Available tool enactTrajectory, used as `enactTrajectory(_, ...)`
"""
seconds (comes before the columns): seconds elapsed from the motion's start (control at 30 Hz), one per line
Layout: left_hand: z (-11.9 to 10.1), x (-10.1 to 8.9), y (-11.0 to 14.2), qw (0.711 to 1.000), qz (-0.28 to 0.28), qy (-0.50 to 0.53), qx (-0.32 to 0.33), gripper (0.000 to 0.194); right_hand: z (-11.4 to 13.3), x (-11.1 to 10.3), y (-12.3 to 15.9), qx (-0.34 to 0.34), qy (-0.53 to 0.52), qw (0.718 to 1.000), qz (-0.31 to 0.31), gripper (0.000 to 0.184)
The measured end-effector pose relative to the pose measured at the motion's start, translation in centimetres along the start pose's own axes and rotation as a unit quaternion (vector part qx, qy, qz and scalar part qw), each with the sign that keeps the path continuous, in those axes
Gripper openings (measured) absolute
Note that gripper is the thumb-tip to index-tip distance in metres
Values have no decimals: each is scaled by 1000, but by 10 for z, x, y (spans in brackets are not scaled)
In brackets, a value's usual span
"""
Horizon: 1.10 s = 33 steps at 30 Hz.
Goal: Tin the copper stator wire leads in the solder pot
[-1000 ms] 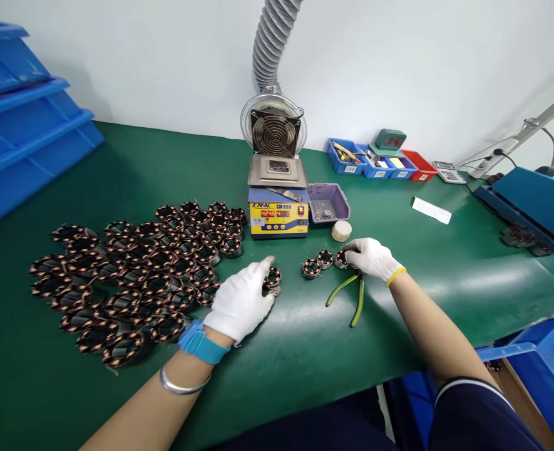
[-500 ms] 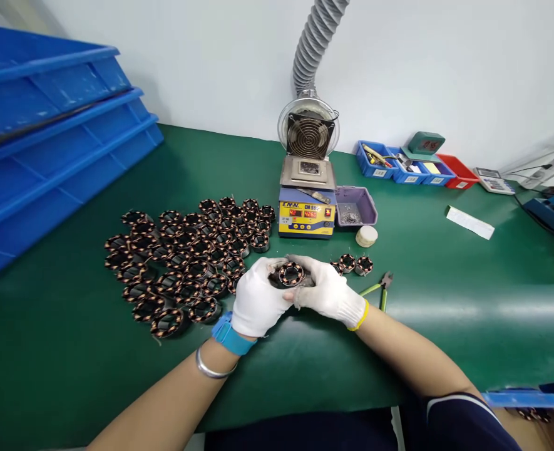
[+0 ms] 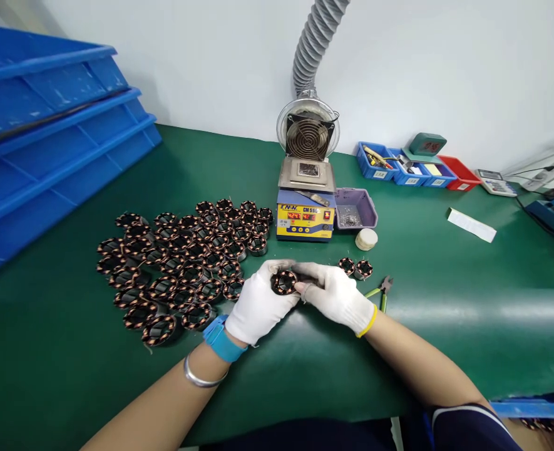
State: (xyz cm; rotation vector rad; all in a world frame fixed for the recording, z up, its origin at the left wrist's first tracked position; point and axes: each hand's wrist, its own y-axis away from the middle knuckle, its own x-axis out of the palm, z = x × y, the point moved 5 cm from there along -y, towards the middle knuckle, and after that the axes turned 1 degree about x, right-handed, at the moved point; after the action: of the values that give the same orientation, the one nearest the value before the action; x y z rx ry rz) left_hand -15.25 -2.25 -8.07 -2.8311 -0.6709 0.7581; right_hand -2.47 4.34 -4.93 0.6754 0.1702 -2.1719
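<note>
Between my two white-gloved hands is a motor stator [image 3: 284,282], a dark ring with copper windings, its open face turned up toward me. My left hand [image 3: 263,299] wraps around its left side. On the right side, my right hand [image 3: 335,292] has its bare-looking thumb tip and fingers closed against the stator's edge; whether a wire lead is pinched there is too small to tell. A large group of similar stators [image 3: 183,263] stands on the green table left of my hands. Two more stators [image 3: 364,269] stand just beyond my right hand, near green-handled cutters [image 3: 384,289].
A yellow-and-blue solder pot [image 3: 305,216] stands ahead, under a fan and grey duct hose [image 3: 318,47]. Beside it are a purple bin [image 3: 357,210] and a round white pad [image 3: 366,238]. Stacked blue crates [image 3: 65,150] rise at left; small blue bins [image 3: 375,161] line the wall.
The stator has moved slightly left and down and tilts more toward me. My right hand has shifted a little to the right, its fingers now at the stator's right edge.
</note>
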Motion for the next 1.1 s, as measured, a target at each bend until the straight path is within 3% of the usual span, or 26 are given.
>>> enactTrajectory(0.13, 2, 0, 0, 998, -4, -61, -22, 38, 16, -5, 13, -15, 234, 971, -50, 34)
enactTrajectory(0.23, -2, -3, 2, 993, -20, -117, -27, 39, 20, -12, 18, 17, 293, 955, -50, 26)
enactTrajectory(0.33, -6, -7, 3, 989, -41, -132, -50, 47, 16, -26, 14, 26, 228, 971, -72, 20)
enactTrajectory(0.43, -5, -10, 3, 991, -59, -103, -64, 53, 0, -31, 4, 32, 77, 991, -101, 21)
enactTrajectory(0.57, -5, -4, 4, 997, -36, -72, 16, 46, -12, -4, -7, 0, -79, 997, -13, 45)
enactTrajectory(0.63, -6, 1, 4, 996, -18, -57, 72, 49, -10, 4, -6, -18, -86, 996, -18, 43)
enactTrajectory(0.73, -7, 2, 5, 994, -12, -48, 100, 55, -2, -2, 2, -54, 18, 991, -125, 43)
enactTrajectory(0.87, -5, -2, 0, 996, 13, -76, 35, 34, 9, -11, 10, -114, 122, 967, -191, 43)
enactTrajectory(0.97, -6, -1, -3, 993, 112, 27, -33, 10, 6, -14, 8, -98, 104, 971, -189, 43)
enactTrajectory(1.1, -13, -9, -4, 955, 188, 204, -107, 21, -2, -17, 2, -58, -7, 986, -153, 43)
